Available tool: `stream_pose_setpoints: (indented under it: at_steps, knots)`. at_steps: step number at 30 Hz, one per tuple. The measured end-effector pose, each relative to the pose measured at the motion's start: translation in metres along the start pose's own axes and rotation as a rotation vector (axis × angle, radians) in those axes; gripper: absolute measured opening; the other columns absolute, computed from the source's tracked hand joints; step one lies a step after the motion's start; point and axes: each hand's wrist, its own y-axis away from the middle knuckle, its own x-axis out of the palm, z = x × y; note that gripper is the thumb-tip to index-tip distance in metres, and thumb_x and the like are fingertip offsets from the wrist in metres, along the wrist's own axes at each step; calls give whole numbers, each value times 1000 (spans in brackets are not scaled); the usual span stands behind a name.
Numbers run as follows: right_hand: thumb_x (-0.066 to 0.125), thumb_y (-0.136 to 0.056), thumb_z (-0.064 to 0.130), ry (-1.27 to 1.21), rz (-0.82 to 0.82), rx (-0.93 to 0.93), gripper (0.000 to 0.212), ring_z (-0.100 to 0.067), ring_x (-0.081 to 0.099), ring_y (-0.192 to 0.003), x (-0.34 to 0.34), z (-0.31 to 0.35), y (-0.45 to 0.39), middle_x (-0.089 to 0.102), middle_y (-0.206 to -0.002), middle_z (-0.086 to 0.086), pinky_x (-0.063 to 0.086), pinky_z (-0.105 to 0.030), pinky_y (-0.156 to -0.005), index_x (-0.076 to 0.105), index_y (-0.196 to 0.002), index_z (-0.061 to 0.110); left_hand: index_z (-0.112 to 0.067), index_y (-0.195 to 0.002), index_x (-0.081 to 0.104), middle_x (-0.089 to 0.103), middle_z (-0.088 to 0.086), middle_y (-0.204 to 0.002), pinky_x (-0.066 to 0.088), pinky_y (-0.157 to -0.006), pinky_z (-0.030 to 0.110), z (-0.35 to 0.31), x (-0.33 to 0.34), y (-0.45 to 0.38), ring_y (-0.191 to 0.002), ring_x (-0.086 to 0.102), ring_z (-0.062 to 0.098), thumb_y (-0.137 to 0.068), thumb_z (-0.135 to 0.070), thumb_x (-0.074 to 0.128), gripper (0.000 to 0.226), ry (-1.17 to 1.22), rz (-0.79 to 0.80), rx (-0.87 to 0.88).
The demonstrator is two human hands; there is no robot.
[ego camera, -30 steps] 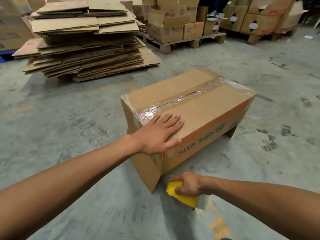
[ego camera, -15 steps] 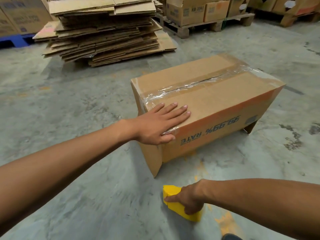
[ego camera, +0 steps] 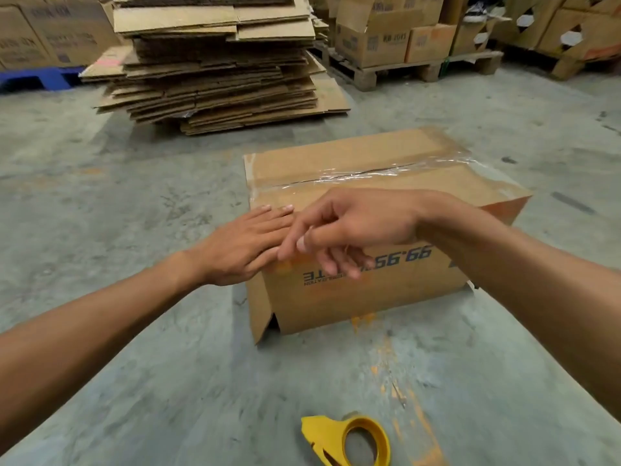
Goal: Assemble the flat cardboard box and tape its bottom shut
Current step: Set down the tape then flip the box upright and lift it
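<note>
box (ego camera: pixel 386 196) assembled, bottom seam taped | left hand (ego camera: pixel 245 245) flat on it, right hand (ego camera: pixel 353 227) loose, empty | tape dispenser (ego camera: pixel 349 440) down at 6 o'clock | task looks nearly done

Left hand (ego camera: pixel 247 245) lies flat, palm down, fingers together pointing toward two o'clock. Right hand (ego camera: pixel 353 227) hovers above it, empty, fingers loosely curled and spread, pointing toward eight o'clock. Both forearms are bare.

One box (ego camera: pixel 369 183), one tape dispenser (ego camera: pixel 349 438), two hands (ego camera: pixel 242 250).
</note>
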Motion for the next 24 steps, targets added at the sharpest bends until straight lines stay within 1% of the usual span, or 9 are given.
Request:
stream_pose_setpoints:
  at_steps: [4,6,10,13,16,17,19,21,24]
  knots:
    - [49,-95,18,85,-821,-25,29,-18,65,-75,-59,-42,-7,69,-83,-7,50,-31,-66,68,-117,23,-23,-154,23,22,-3,-162,12,-122,39,15,2,18,-151,11,11,-105,-39,20,51,20,-101,-92]
    - [49,-92,28,218,-1001,146,38,-25,64,-100,-76,-87,-16,70,-106,-11,50,-36,-86,63,-126,24,-22,-154,25,23,-4,-161,10,-123,38,17,3,22,-151,12,10,-105,-38,22,51,46,-117,-115]
    - [39,-91,57,461,-803,604,56,-37,33,-139,-94,-159,-13,39,-153,-12,23,-59,-110,45,-142,36,-30,-153,21,14,-12,-162,1,-122,26,16,5,24,-150,0,3,-102,-47,24,54,218,-141,-251]
    - [28,-87,68,437,-855,763,63,-43,28,-138,-113,-183,4,34,-153,-16,17,-67,-110,45,-138,35,-37,-153,17,-2,-19,-162,-5,-117,24,8,6,20,-147,-16,0,-102,-48,28,54,404,-136,-414]
    - [30,-84,70,355,-886,866,65,-49,40,-128,-126,-195,11,42,-145,-21,27,-64,-108,42,-137,35,-34,-155,9,-17,-17,-161,-2,-118,32,3,7,8,-146,-18,3,-99,-48,37,64,563,-129,-608]
    - [33,-84,69,317,-898,864,65,-50,41,-127,-125,-194,13,43,-144,-23,30,-62,-107,42,-138,35,-33,-156,7,-16,-13,-162,4,-119,35,5,8,2,-148,-11,7,-98,-48,43,70,636,-155,-699]
    - [44,-85,63,238,-938,814,64,-49,40,-128,-121,-188,15,41,-145,-25,32,-58,-108,44,-140,30,-31,-152,19,19,1,-161,29,-115,41,13,1,-8,-145,26,21,-91,-45,52,71,734,-288,-907]
    - [51,-88,57,171,-938,707,66,-45,43,-128,-116,-183,15,43,-147,-23,37,-53,-107,44,-145,25,-29,-142,33,52,1,-132,48,-91,38,30,-12,-6,-113,57,22,-90,-40,53,57,767,-317,-1046]
    - [56,-80,65,1,-860,613,81,-39,52,-120,-102,-174,9,43,-149,-14,46,-47,-100,34,-149,29,-37,-147,28,52,-7,-128,41,-90,31,57,-25,16,-106,55,18,-97,-39,50,55,798,-196,-1022]
